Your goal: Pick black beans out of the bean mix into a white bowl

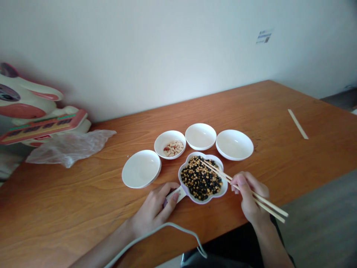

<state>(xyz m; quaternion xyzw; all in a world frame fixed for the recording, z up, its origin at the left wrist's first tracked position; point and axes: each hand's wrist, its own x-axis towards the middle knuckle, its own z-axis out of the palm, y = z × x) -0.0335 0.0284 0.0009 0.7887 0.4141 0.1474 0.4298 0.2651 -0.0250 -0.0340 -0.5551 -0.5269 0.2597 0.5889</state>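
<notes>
My left hand [158, 203] is closed around the short handle of a flower-shaped pan [225, 186] with a pale purple rim. Black and yellow beans [199, 180] fill the pan. In my right hand [251, 193] is a pair of wooden chopsticks [223, 175], their tips close together over the beans near the pan's far side. Whether the tips pinch a bean is too small to tell. Behind the pan, a white bowl [159, 143] contains peanuts [174, 148], a few with red skins.
Three more white bowls, one at left [141, 169], one behind [200, 136] and one at right [234, 144], curve around the pan. A plastic bag [75, 147] lies by a toy keyboard [44, 124]. A paper strip [298, 124] lies far right. A pale cable [164, 225] crosses before my left forearm.
</notes>
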